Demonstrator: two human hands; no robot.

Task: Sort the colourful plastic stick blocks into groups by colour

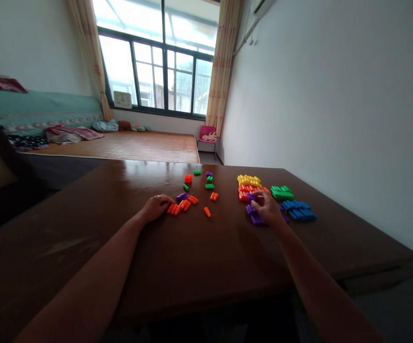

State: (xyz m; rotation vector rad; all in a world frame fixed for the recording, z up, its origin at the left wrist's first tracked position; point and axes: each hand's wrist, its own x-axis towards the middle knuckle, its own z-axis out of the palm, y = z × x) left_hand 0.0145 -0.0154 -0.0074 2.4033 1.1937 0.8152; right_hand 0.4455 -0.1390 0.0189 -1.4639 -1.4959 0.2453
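Observation:
My right hand (268, 209) pinches a purple piece (251, 196) above the purple pile (255, 215), close to the red pile (245, 192). On the left, my left hand (154, 208) rests on the table with its fingertips at a cluster of orange pieces (180, 207); whether it grips one is too small to tell. A purple piece (182, 196) lies beside that cluster. Single orange (207, 212), orange-red (214, 196) and green pieces (209, 186) are scattered in the middle. Yellow (248, 180), green (281, 192) and blue (299, 210) piles sit around the right hand.
The dark brown table (206, 257) spans the foreground, its right edge near a white wall. Behind it stand a low bed platform (149, 145) with cloths, a pink chair (207, 133) holding a soft toy, and a window with curtains.

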